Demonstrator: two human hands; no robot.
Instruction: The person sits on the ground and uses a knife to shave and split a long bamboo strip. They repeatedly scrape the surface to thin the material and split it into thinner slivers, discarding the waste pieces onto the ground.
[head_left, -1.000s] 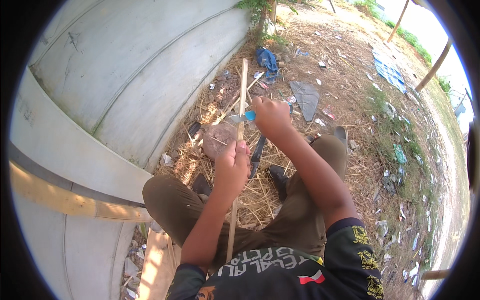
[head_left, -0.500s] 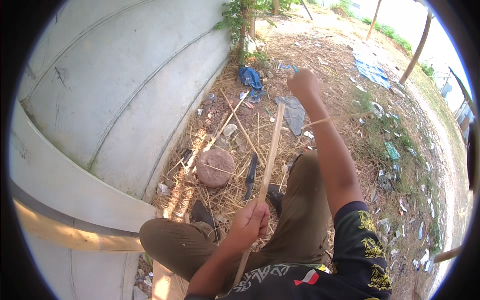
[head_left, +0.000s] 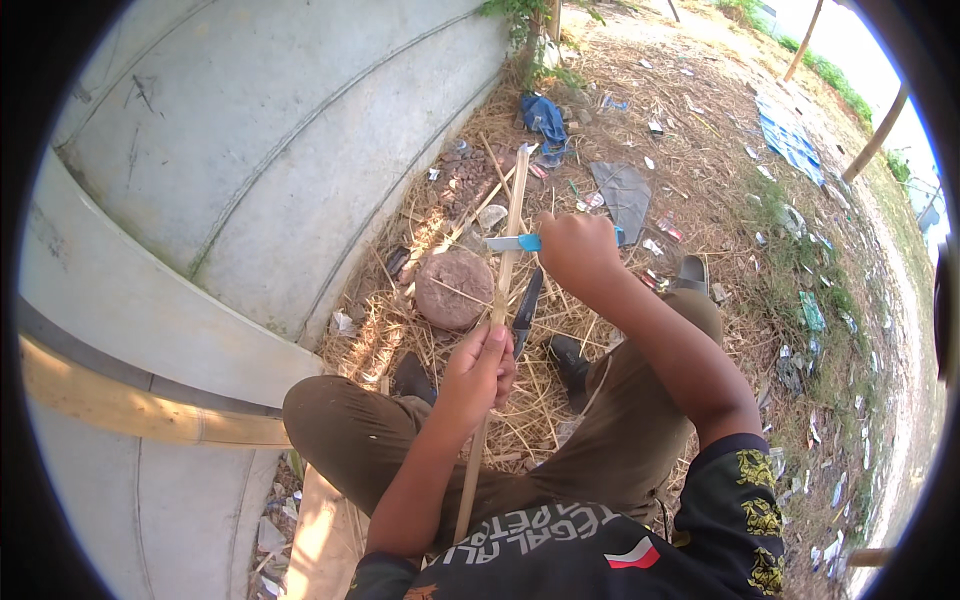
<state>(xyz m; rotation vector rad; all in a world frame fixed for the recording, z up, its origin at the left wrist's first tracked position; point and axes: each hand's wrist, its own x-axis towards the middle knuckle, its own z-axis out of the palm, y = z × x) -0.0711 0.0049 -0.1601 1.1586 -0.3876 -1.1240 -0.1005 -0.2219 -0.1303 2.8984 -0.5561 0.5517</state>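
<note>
Drew blue-handled, metal-bladed knife (head_left: 529,242), clenched in right hand (head_left: 582,248), back to long, pale wooden strip (head_left: 515,200), gripped in closed left hand (head_left: 478,368); could cut it by slipping.

A long, narrow strip of pale, straw-coloured wood or bamboo (head_left: 514,215) is held at a slant, its upper end tipped away and a little to the right, its lower end brought back toward the body. It is gripped partway along, so that a stretch of it is hidden; a whitish bit is seen at the upper tip. Above the grip, the strip is crossed by the flat silver-grey blade of a blue-handled knife (head_left: 529,242). The blade is pointed left, its tip carried past the strip's left edge; most of the handle is covered.
</note>
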